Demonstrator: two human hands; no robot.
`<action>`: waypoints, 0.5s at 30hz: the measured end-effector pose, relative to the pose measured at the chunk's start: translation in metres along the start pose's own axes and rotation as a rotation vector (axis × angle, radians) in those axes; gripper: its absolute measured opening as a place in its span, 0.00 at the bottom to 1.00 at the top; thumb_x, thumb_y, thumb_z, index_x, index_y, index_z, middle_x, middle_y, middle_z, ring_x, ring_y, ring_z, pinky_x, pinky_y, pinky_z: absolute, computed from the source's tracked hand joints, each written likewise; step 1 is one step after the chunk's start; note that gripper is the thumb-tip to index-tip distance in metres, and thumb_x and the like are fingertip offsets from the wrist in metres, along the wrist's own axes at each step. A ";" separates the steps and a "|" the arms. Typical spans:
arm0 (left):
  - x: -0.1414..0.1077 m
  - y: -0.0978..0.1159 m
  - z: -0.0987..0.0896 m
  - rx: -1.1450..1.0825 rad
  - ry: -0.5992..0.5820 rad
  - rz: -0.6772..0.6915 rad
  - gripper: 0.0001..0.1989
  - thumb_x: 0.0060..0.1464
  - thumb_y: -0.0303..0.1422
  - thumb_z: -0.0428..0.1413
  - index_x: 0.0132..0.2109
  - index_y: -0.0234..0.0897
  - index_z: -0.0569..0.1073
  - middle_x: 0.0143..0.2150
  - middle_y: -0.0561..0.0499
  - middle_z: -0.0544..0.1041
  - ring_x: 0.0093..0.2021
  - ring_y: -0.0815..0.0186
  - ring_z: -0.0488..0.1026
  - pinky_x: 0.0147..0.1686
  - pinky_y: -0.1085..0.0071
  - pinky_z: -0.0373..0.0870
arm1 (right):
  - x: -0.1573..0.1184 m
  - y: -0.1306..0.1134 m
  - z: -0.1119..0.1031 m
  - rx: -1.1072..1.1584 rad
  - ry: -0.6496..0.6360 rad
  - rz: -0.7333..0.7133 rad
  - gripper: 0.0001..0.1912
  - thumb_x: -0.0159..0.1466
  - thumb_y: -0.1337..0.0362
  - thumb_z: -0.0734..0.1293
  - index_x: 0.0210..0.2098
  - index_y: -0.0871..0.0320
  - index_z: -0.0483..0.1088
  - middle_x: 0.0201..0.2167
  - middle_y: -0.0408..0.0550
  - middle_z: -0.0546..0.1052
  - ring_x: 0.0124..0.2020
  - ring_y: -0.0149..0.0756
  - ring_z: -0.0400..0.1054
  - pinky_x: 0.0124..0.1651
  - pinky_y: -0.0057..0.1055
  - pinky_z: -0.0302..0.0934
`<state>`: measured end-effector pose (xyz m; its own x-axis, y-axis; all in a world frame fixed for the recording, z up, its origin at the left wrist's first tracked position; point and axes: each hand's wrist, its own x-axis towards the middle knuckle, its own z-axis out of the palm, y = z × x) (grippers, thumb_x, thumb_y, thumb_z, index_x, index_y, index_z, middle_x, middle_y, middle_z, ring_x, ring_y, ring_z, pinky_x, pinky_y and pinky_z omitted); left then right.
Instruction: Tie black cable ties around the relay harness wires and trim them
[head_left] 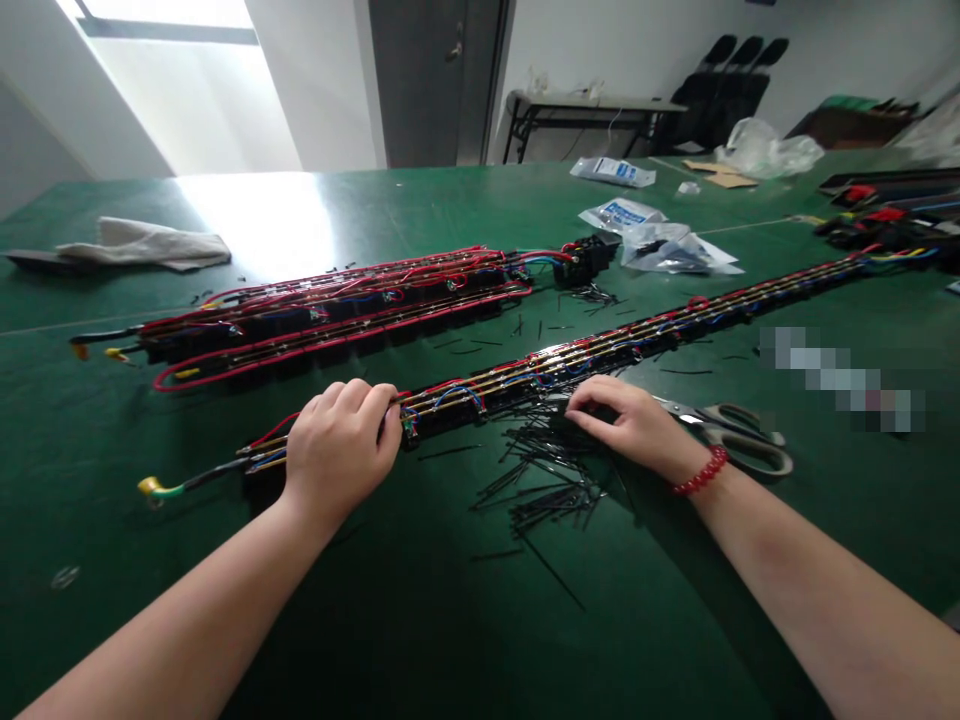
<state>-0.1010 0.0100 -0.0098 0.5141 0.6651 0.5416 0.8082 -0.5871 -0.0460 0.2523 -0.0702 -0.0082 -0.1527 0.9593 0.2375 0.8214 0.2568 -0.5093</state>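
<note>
A long black strip with brass rods and red and blue wires (pixel 585 353) runs diagonally across the green table. My left hand (pixel 343 435) is wrapped round it near its left end, where a yellow-tipped cable (pixel 161 489) sticks out. Just below the strip's middle, my right hand (pixel 619 415) has its thumb and forefinger nearly together over a pile of black cable ties (pixel 559 450); whatever is between the fingertips is too small to make out. Scissors (pixel 739 437) lie beside the right wrist, partly behind it.
Behind the strip lie more red-wired strips (pixel 337 315). A grey cloth (pixel 146 243) is at the back left. Plastic bags (pixel 660 238) lie further back, and other wired parts (pixel 885 220) at the far right. Loose ties are scattered on the green table (pixel 420 620).
</note>
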 end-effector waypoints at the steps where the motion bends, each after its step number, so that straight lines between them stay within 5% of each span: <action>1: 0.000 0.000 0.000 -0.004 -0.002 -0.003 0.09 0.63 0.35 0.51 0.42 0.40 0.76 0.34 0.51 0.76 0.36 0.58 0.72 0.36 0.63 0.62 | -0.001 -0.002 -0.001 0.016 0.017 0.004 0.06 0.63 0.61 0.68 0.33 0.56 0.74 0.34 0.49 0.77 0.37 0.39 0.71 0.41 0.37 0.67; 10: -0.001 0.000 0.002 -0.068 -0.050 -0.019 0.09 0.64 0.35 0.50 0.43 0.40 0.74 0.40 0.51 0.78 0.40 0.58 0.75 0.39 0.63 0.64 | -0.005 -0.024 0.003 0.272 0.190 0.170 0.07 0.59 0.59 0.72 0.32 0.56 0.74 0.30 0.44 0.77 0.30 0.33 0.71 0.36 0.31 0.68; 15: -0.001 0.000 0.002 -0.087 -0.072 -0.040 0.10 0.64 0.36 0.49 0.44 0.40 0.73 0.41 0.51 0.79 0.40 0.58 0.76 0.40 0.62 0.65 | 0.018 -0.048 0.002 0.366 0.096 0.103 0.08 0.60 0.58 0.71 0.35 0.56 0.78 0.35 0.48 0.80 0.35 0.35 0.73 0.37 0.31 0.67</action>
<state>-0.1009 0.0106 -0.0117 0.5037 0.7186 0.4794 0.8022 -0.5950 0.0489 0.2089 -0.0655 0.0192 -0.0133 0.9712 0.2378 0.5766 0.2017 -0.7918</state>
